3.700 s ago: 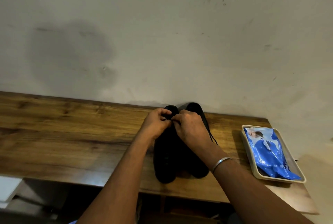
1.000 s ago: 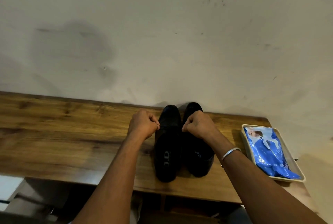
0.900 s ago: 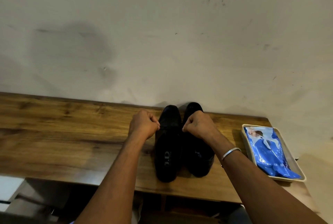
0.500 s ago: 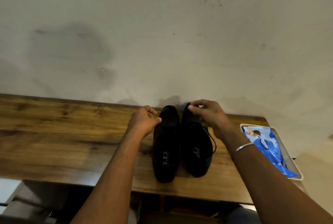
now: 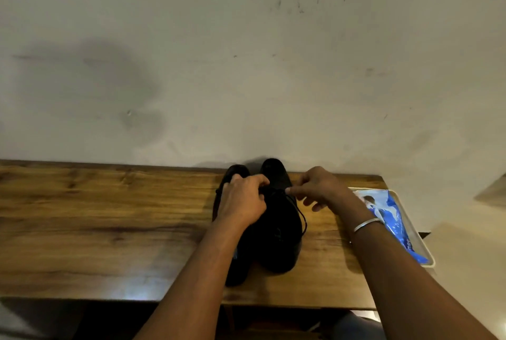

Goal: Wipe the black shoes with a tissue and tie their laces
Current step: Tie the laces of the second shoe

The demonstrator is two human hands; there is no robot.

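Note:
Two black shoes stand side by side on the wooden table (image 5: 109,230), toes toward the wall. My left hand (image 5: 242,201) lies over the left shoe (image 5: 238,268) and pinches the lace at the throat of the right shoe (image 5: 276,244). My right hand (image 5: 319,187) is just right of that shoe, thumb and forefinger closed on the other end of the black lace (image 5: 299,215), which loops down the shoe's right side. A silver bangle (image 5: 367,223) circles my right wrist. The left shoe's laces are hidden under my hand.
A cream tray (image 5: 423,244) holding a blue tissue pack (image 5: 391,216) sits at the table's right end, close to my right forearm. A scuffed pale wall rises straight behind the shoes. The table's front edge runs below the shoe heels.
Both hands left the left shoe's laces. My right hand crossed to the right shoe and picked up its lace; my left hand then moved right over the left shoe to the same lace.

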